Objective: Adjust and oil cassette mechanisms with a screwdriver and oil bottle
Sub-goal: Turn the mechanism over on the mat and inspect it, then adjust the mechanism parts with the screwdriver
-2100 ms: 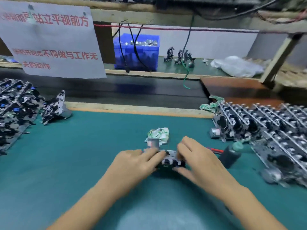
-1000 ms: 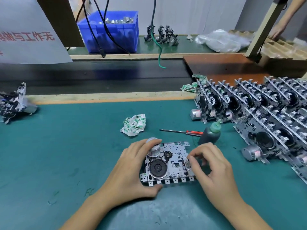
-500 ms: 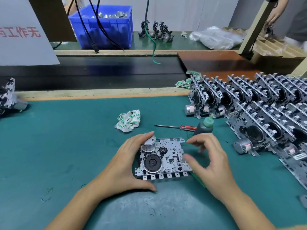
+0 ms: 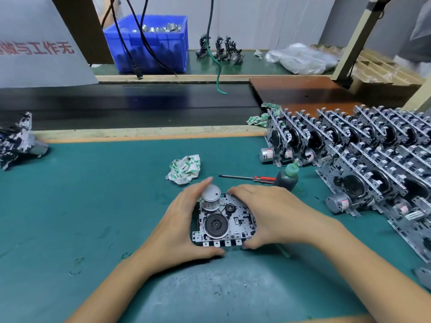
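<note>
Both your hands cup the cassette mechanism (image 4: 225,223) near the worktop's (image 4: 93,194) front edge, left grip (image 4: 184,231) and right grip (image 4: 275,217) curled around its sides; the screwdriver (image 4: 245,177), lying parallel to that edge, and oil bottle (image 4: 287,178) sit just beyond your right hand.

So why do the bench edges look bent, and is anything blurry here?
Head view: the wide-angle lens bows the wooden bench edge; the cassette mechanism between the left hand and right hand is sharp; the mechanisms at the left edge are smeared.
</note>
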